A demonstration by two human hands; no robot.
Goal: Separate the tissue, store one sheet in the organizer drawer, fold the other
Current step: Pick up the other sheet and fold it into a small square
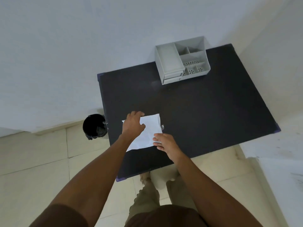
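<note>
A white tissue lies flat on the dark table, near its left front corner. My left hand rests palm down on the tissue's far left part, fingers curled over its edge. My right hand touches the tissue's near right corner with its fingertips; whether it pinches a layer is hard to tell. The grey organizer stands at the table's far edge, with two shut drawers at its front left.
A black bin stands on the tiled floor against the table's left side. White walls rise behind and to the right of the table. My legs show below the table's front edge.
</note>
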